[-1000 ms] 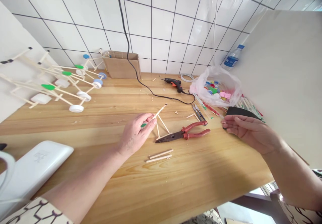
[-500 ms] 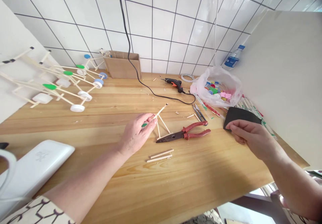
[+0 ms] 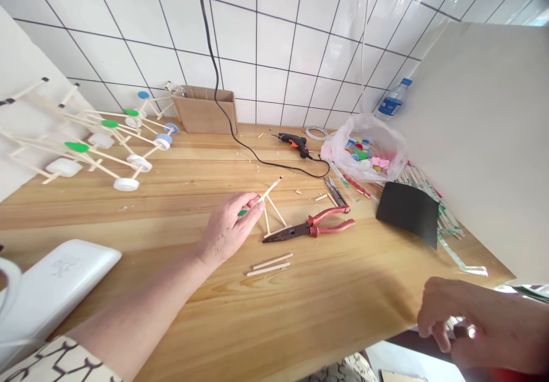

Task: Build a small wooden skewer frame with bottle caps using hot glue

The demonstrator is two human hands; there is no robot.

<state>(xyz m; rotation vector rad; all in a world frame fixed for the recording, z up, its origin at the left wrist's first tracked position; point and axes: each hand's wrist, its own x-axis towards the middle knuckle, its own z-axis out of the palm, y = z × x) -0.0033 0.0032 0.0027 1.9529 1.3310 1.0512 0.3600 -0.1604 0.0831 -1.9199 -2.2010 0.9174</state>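
My left hand (image 3: 229, 225) is closed in a pinch on a small frame of thin wooden sticks (image 3: 271, 188). One stick of it ends in a dark tip, and a bit of green shows by the fingers. The frame's lower end meets the jaws of long-nose pliers with red handles (image 3: 300, 230) lying on the table. Two loose sticks (image 3: 270, 269) lie just in front of the pliers. At the front right table edge is my right hand (image 3: 463, 319), its fingers curled; something small, dark and shiny shows between them, too unclear to name. A black sheet (image 3: 407, 210) lies beyond that hand.
Stick models with bottle-cap wheels (image 3: 139, 163) stand at the left. At the back are a cardboard box (image 3: 206, 113), a glue gun (image 3: 295, 142) with its cord, a plastic bag of caps (image 3: 364, 147) and a bottle (image 3: 394, 99). Snips (image 3: 335, 192) lie behind the pliers. A white power bank (image 3: 64, 273) lies front left.
My right hand has left the black sheet's edge and moved down towards me to the front right table edge. My left hand keeps its hold on the stick frame; the view has shifted slightly.
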